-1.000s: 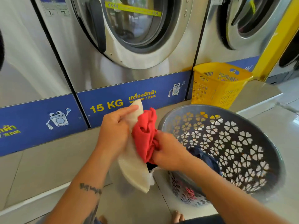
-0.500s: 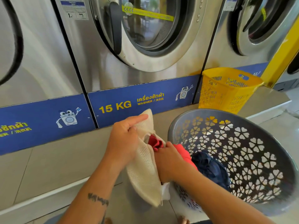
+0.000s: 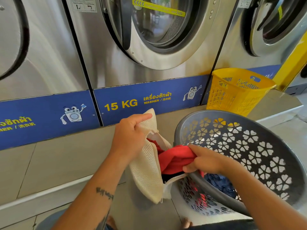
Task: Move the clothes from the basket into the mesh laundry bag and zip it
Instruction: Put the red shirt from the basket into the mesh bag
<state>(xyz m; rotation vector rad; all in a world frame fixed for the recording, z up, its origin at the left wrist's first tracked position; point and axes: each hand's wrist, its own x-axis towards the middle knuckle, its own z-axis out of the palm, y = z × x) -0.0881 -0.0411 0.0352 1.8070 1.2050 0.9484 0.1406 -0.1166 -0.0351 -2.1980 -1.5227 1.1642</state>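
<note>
The left hand (image 3: pixel 131 138) is clenched on the upper lip of the cream mesh laundry bag (image 3: pixel 146 165), forefinger stretched out along the fabric, holding the mouth up and open, while the right hand (image 3: pixel 205 161) is closed in a fist around a bunch of red garment (image 3: pixel 176 159), half of it already inside the bag's mouth. Behind it all stands the bank of steel washers, the 15 KG washer (image 3: pixel 149 47) dead ahead at twelve o'clock, with a yellow basket (image 3: pixel 235 92) parked at about two o'clock on the ledge. Nearer, the grey laundry basket (image 3: pixel 259 127) with its flower cut-outs tips toward the person at about four o'clock from the bag, its rim just beside the bag's open side. The bag hangs long-axis up and down, its opening running from about one o'clock down to about five and facing the basket. So the red cloth wants pushing toward nine o'clock from the right hand, which is plainly the nearer one for the job. A dark blue garment (image 3: pixel 219 183) lies in the basket's bottom under the right wrist, with more red and dark cloth showing through the holes lower down, so I'd say the loading is well short of done. A small white zip pull (image 3: pixel 161 200) dangles at the bag's bottom corner, unused as yet.
</note>
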